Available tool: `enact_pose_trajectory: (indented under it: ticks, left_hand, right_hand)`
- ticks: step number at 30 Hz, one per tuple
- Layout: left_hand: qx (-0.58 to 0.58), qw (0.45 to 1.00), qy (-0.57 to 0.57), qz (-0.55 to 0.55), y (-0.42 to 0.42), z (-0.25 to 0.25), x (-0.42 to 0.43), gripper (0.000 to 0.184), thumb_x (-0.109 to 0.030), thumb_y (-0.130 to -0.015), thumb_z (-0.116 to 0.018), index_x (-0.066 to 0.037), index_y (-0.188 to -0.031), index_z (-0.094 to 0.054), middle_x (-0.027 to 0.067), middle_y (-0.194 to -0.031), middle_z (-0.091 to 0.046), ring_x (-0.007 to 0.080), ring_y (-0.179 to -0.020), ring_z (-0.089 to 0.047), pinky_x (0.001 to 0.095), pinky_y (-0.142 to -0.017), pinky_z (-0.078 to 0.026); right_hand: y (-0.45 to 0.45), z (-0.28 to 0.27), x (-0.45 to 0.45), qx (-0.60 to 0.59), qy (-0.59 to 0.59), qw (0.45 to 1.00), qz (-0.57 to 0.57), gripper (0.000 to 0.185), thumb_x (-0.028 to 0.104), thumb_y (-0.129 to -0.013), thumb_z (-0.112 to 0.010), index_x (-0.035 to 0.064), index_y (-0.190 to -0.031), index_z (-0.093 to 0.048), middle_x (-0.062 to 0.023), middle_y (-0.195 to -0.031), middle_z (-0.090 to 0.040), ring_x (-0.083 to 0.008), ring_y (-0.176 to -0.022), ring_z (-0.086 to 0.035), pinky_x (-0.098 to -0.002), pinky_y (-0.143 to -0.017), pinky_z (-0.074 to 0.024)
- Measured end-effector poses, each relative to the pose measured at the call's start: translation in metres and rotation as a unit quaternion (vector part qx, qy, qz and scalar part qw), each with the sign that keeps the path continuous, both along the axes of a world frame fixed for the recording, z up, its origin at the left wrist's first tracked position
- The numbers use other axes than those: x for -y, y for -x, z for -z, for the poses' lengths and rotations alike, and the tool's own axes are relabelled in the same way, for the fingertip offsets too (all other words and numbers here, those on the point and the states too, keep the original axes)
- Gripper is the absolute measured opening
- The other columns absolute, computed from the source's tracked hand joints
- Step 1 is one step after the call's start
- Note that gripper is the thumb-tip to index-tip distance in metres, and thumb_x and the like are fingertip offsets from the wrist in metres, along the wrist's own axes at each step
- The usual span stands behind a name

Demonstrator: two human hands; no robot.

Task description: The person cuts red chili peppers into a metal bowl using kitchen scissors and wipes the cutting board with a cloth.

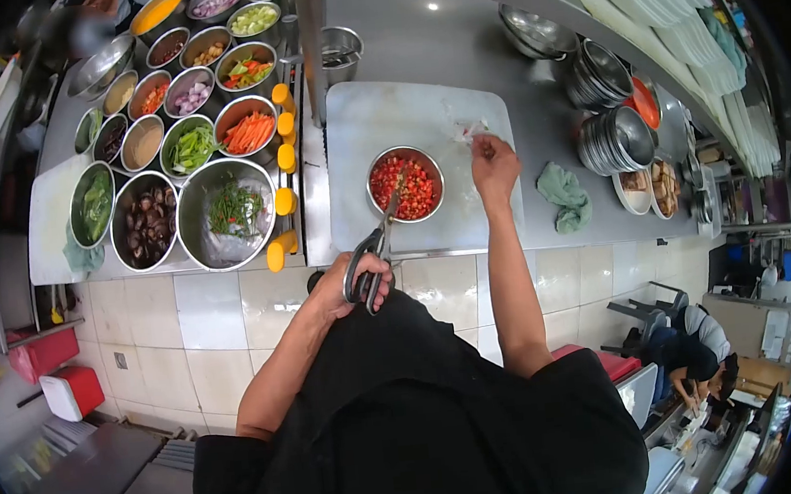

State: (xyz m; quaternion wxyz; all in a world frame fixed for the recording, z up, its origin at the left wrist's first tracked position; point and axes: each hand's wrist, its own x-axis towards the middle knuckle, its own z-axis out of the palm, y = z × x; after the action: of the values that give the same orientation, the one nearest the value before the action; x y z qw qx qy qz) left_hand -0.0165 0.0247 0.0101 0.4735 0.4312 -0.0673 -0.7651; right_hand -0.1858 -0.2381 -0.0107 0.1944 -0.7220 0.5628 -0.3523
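My left hand (361, 283) is wrapped round the black handles of a pair of scissors (378, 239). The blades point up into a round metal bowl (373, 190) of chopped red chillies (404, 182) on a white cutting board (352, 124). To the right of the bowl, my right hand (494, 163) is over the board's right edge with its fingers curled together. Its fingertips are beside a small piece of clear, crumpled plastic (468, 131); whether they grip it is too small to tell.
Metal bowls of cut vegetables, including carrots (248, 133), and mushrooms stand at the left. A green cloth (562, 197) lies right of the board, with stacked bowls (605, 142) beyond. A metal shelf edge crosses the upper right. Another person (692, 353) is at the lower right.
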Motion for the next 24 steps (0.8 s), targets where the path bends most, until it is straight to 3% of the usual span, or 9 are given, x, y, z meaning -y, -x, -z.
enact_pose_trajectory:
  ticks: [3,6,12,18,24]
  left_hand:
    - [0.001,1.000,0.008,-0.004,-0.001,0.008,0.004,0.028,-0.026,-0.078,-0.066,0.002,-0.082,-0.060,0.0107,-0.066,-0.060,0.0193,-0.052,-0.059,0.0307,-0.047,-0.050]
    - [-0.007,1.000,0.001,0.002,-0.002,0.009,0.007,0.026,-0.024,-0.078,-0.065,0.001,-0.082,-0.060,0.0107,-0.067,-0.060,0.0194,-0.054,-0.060,0.0309,-0.047,-0.051]
    - [0.001,1.000,-0.008,0.002,-0.003,0.008,0.009,0.025,-0.023,-0.078,-0.064,0.001,-0.082,-0.060,0.0109,-0.066,-0.061,0.0199,-0.053,-0.060,0.0309,-0.047,-0.051]
    - [0.005,1.000,-0.009,-0.001,-0.004,0.007,0.008,0.025,-0.024,-0.078,-0.065,0.001,-0.081,-0.061,0.0105,-0.065,-0.061,0.0195,-0.052,-0.060,0.0304,-0.047,-0.051]
    - [0.009,1.000,-0.008,-0.003,-0.004,0.007,0.009,0.026,-0.025,-0.078,-0.066,0.000,-0.081,-0.061,0.0103,-0.065,-0.061,0.0190,-0.051,-0.059,0.0300,-0.047,-0.050]
  right_hand:
    - [0.028,0.041,0.011,-0.110,-0.075,0.991,0.033,0.026,0.014,-0.071,-0.068,0.0104,-0.097,-0.067,-0.0105,-0.086,-0.065,-0.0296,-0.081,-0.065,-0.0392,-0.075,-0.0513]
    - [0.023,0.041,0.004,-0.177,-0.089,0.977,0.081,0.033,0.017,-0.069,-0.068,0.0136,-0.102,-0.067,-0.0103,-0.099,-0.063,-0.0310,-0.093,-0.062,-0.0434,-0.080,-0.0504]
    - [0.013,0.033,-0.008,-0.147,-0.061,0.983,0.088,0.039,0.016,-0.067,-0.068,0.0153,-0.106,-0.066,-0.0092,-0.118,-0.056,-0.0293,-0.104,-0.058,-0.0445,-0.081,-0.0501]
    - [0.017,0.051,0.007,-0.151,-0.043,0.982,0.102,0.028,0.016,-0.068,-0.068,0.0152,-0.095,-0.070,-0.0077,-0.099,-0.065,-0.0310,-0.092,-0.063,-0.0433,-0.077,-0.0509]
    - [0.010,0.051,0.015,-0.169,-0.052,0.974,0.141,0.025,0.012,-0.068,-0.065,0.0158,-0.092,-0.072,-0.0091,-0.096,-0.066,-0.0321,-0.088,-0.064,-0.0437,-0.074,-0.0518]
